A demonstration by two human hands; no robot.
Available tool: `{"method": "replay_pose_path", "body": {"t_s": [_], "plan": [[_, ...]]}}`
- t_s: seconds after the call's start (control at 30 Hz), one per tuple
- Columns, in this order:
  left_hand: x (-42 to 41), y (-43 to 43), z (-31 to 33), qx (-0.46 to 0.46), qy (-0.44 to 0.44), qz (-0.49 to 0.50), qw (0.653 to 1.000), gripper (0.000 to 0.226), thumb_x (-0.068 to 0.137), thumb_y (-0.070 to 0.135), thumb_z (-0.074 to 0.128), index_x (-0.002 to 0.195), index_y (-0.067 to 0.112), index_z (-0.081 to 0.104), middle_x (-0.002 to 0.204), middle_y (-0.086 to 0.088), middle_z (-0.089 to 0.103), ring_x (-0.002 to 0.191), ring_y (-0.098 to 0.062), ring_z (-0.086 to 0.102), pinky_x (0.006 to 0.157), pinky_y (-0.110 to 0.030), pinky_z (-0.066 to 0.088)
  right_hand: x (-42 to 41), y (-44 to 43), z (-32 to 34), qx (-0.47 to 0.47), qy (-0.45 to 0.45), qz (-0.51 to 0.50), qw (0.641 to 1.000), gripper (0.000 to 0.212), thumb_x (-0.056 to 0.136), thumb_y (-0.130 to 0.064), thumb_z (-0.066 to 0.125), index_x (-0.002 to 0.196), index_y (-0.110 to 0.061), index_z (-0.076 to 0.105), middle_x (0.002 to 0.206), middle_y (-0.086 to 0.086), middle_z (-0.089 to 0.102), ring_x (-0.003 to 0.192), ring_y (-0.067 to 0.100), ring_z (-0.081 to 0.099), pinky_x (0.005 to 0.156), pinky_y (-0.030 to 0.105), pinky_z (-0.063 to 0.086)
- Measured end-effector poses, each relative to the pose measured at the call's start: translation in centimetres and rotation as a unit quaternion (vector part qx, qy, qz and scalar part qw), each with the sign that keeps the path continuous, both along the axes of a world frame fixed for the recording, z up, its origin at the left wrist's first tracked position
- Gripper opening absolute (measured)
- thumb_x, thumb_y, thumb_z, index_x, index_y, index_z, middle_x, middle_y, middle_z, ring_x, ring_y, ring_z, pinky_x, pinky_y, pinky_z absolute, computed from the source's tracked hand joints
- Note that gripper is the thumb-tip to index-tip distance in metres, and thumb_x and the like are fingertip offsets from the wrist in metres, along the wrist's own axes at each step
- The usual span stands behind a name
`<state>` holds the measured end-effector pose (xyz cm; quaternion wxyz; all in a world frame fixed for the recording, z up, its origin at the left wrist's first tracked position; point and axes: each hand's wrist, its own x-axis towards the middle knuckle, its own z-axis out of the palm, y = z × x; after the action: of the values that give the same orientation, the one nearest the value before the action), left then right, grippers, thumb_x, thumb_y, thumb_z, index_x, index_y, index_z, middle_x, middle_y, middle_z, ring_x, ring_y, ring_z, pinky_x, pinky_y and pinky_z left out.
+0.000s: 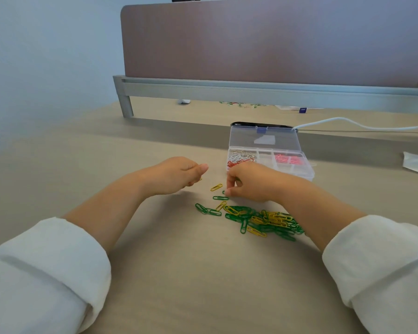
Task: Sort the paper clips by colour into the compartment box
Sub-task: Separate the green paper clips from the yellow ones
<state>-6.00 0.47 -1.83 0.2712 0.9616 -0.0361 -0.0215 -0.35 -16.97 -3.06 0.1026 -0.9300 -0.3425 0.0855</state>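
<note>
While the left hand [179, 174] stays apart at nine o'clock from the right one, its fingers are curled around what looks like yellow clips [200, 179], of which only a small tip shows. The right hand [249, 183] rests on the worktop [155, 261], and its fingers [229, 185] pinch a green clip [224, 192] that lies flat there. A loose yellow clip [216, 187] and a loose green clip [220, 197] lie just beside these fingers. The mixed pile [263, 220] of green and yellow clips lies at five o'clock from the right hand, near the forearm. The compartment box [304, 175] stands at one o'clock, just behind the right hand, with its clear lid [263, 138] open and upright. Its left compartments hold white, silver and red clips; a right one holds pink clips [288, 160].
</note>
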Motion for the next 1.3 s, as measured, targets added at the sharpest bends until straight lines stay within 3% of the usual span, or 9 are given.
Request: {"method": "replay_pose_path", "body": {"t_s": [0.13,0.3,0.4,0.77,0.87,0.97,1.07,1.2,1.3], "plan": [[-0.1,0.0,0.1,0.024,0.046,-0.059,0.997,0.030,0.098,0.025,0.037,0.076,0.028,0.056,0.070,0.001,0.048,0.063,-0.008,0.042,0.061,-0.018,0.038,-0.4,0.3,0.0,-0.038,0.024,-0.002,0.999,0.037,0.095,-0.029,0.047,0.104,0.003,0.061,0.103,0.019,0.064,0.079,0.021,0.049,0.072,0.032,0.042],[-0.4,0.3,0.4,0.010,0.071,-0.127,0.989,0.006,0.079,0.031,0.070,0.076,0.030,0.064,0.049,0.012,0.038,0.049,-0.005,0.033,0.049,-0.015,0.027,-0.6,0.7,0.0,-0.080,0.001,0.001,0.997,0.030,0.098,-0.029,0.041,0.105,-0.004,0.056,0.099,0.012,0.061,0.084,0.023,0.053,0.075,0.033,0.043],[-0.4,-0.1,0.2,0.036,0.090,-0.162,0.982,0.016,0.070,0.032,0.078,0.077,0.033,0.064,0.043,0.011,0.030,0.046,-0.006,0.029,0.046,-0.018,0.022,-0.5,0.9,-0.1,-0.080,-0.021,-0.002,0.997,0.028,0.099,-0.025,0.036,0.110,-0.005,0.053,0.100,0.011,0.060,0.090,0.026,0.055,0.075,0.031,0.043],[0.3,0.1,-0.6,0.121,0.063,-0.134,0.982,0.017,0.088,0.034,0.057,0.073,0.029,0.052,0.063,0.008,0.046,0.053,-0.004,0.039,0.050,-0.011,0.033,-0.2,0.7,-0.5,0.056,0.018,-0.013,0.998,0.018,0.096,-0.007,0.033,0.106,-0.018,0.044,0.094,0.001,0.052,0.085,0.020,0.049,0.069,0.030,0.040],[0.6,0.3,-0.6,0.076,0.038,-0.066,0.994,0.029,0.097,0.032,0.039,0.069,0.024,0.043,0.069,0.007,0.047,0.059,-0.005,0.042,0.053,-0.012,0.034,-0.4,0.8,-0.2,0.111,0.051,-0.018,0.992,0.031,0.096,-0.004,0.031,0.111,-0.021,0.052,0.083,-0.008,0.045,0.073,0.008,0.045,0.059,0.018,0.034],[0.8,0.5,-0.9,0.034,0.010,-0.031,0.999,0.033,0.099,0.030,0.031,0.069,0.019,0.039,0.071,0.004,0.048,0.058,-0.009,0.042,0.057,-0.021,0.036,-0.6,1.0,-0.1,0.131,0.061,-0.017,0.989,0.030,0.093,-0.004,0.031,0.090,-0.022,0.054,0.081,-0.005,0.050,0.081,0.016,0.048,0.065,0.024,0.038],[0.9,0.6,-1.2,-0.003,0.010,-0.018,1.000,0.030,0.100,0.029,0.031,0.073,0.019,0.040,0.070,0.007,0.053,0.056,-0.011,0.042,0.055,-0.021,0.036,-0.6,1.1,0.0,0.134,0.070,-0.017,0.988,0.027,0.093,-0.008,0.033,0.077,-0.022,0.051,0.077,-0.010,0.047,0.085,0.016,0.044,0.062,0.021,0.034],[0.8,0.4,-1.6,-0.104,0.024,0.002,0.994,0.023,0.098,0.024,0.038,0.077,0.016,0.042,0.069,0.003,0.054,0.052,-0.014,0.037,0.049,-0.022,0.033,-0.7,0.8,-0.1,0.092,0.040,0.004,0.995,0.022,0.090,-0.042,0.053,0.089,-0.020,0.055,0.074,-0.011,0.046,0.069,0.007,0.044,0.059,0.024,0.033],[0.8,0.2,-1.7,-0.133,0.031,0.012,0.990,0.020,0.098,0.020,0.040,0.078,0.016,0.043,0.067,0.001,0.051,0.047,-0.008,0.037,0.045,-0.016,0.033,-0.7,0.6,-0.3,0.055,0.022,0.017,0.998,0.021,0.083,-0.042,0.064,0.088,-0.023,0.057,0.070,-0.013,0.042,0.064,0.003,0.041,0.054,0.021,0.031]]}}
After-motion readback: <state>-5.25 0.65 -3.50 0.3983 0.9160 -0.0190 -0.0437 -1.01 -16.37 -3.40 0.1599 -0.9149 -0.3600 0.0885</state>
